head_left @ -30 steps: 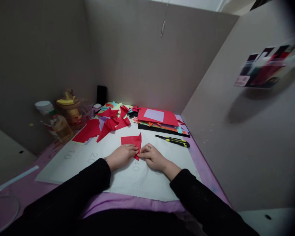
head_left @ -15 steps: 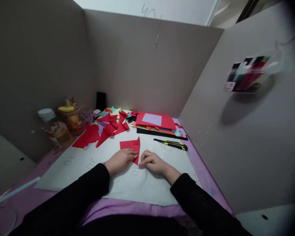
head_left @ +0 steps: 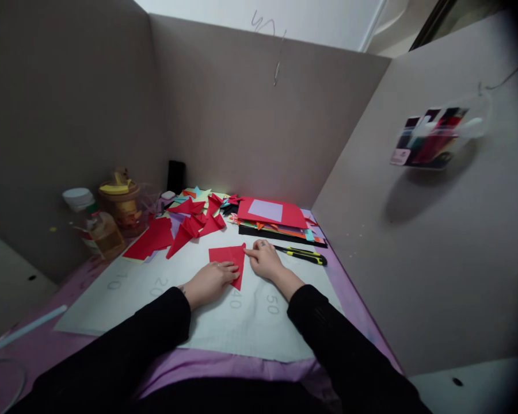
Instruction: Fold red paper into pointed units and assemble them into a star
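A folded sheet of red paper (head_left: pixel 225 253) lies on a white sheet marked with numbers (head_left: pixel 280 333). My left hand (head_left: pixel 210 282) rests flat on the lower left part of the paper, fingers stretched across it and covering some of it. At the paper's upper right corner, which stands up a little, is my right hand (head_left: pixel 265 260). Its forefinger reaches that corner and the other fingers are curled in, closed at the paper's edge; the thumb is hard to make out. Just right of this hand lies a black and yellow utility knife (head_left: pixel 313 257).
Folded red paper shapes (head_left: pixel 198 221) and flat red sheets (head_left: pixel 151 238) lie at the back left. A stack of coloured paper (head_left: pixel 300 215) stands at the back. Bottles (head_left: pixel 103 233) and a brown pot (head_left: pixel 125 207) are at left. Grey partitions (head_left: pixel 267 121) enclose the table.
My right hand has moved up from the paper's lower tip to its upper right corner. The raised point there now lies lower. My left hand stays on the paper.
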{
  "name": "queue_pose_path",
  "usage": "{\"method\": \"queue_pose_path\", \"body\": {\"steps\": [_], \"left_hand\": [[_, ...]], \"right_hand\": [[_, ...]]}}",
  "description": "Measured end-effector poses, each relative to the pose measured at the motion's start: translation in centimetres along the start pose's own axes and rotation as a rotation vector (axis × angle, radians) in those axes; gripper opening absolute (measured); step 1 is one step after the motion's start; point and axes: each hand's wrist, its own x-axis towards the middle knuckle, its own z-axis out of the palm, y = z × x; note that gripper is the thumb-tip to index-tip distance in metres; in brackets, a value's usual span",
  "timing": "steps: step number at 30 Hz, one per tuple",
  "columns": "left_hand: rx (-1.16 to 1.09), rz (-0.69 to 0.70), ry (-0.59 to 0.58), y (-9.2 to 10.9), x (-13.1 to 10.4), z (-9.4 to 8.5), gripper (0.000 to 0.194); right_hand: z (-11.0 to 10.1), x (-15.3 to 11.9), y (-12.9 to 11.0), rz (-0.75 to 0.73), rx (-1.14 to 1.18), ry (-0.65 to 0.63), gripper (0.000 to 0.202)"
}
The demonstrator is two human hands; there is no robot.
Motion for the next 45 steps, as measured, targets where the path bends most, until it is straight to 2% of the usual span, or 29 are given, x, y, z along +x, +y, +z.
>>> {"method": "queue_pose_path", "body": {"steps": [3,6,12,15,21,25,32,45], "left_hand": [[-0.001,-0.02,-0.007,0.1,-0.2,0.0,0.034],[-0.004,-0.036,0.008,0.1,-0.5,0.0,0.034],[-0.034,0.004,0.037,-0.1,-0.6,0.2,0.033],[-0.014,-0.015,0.037,0.0,-0.7,0.2,0.031],[0.026,-0.038,0.049,0.8,-1.1,-0.3,0.028],[0.072,-0.054,0.047,1.4,-0.8,-0.5,0.025],[0.144,-0.135,0.03,1.9,-0.1,-0.3,0.026],[0.157,-0.141,0.021,1.9,-0.2,-0.2,0.026]], "right_hand": [[0.4,1.3,0.2,0.051,-0.003,0.051,0.036],[0.3,0.9,-0.3,0.037,0.02,0.09,0.045],[0.2,-2.3,-1.5,-0.307,0.234,-0.046,0.048],[0.4,-2.7,-1.8,-0.285,0.287,-0.062,0.047],[0.6,-0.6,-2.2,-0.187,0.266,-0.077,0.029],[1.3,1.6,-1.6,-0.13,0.245,-0.098,0.028],[2.7,4.8,-0.4,-0.159,0.27,-0.221,0.011],[3.5,6.3,0.6,-0.232,0.302,-0.275,0.008]]}}
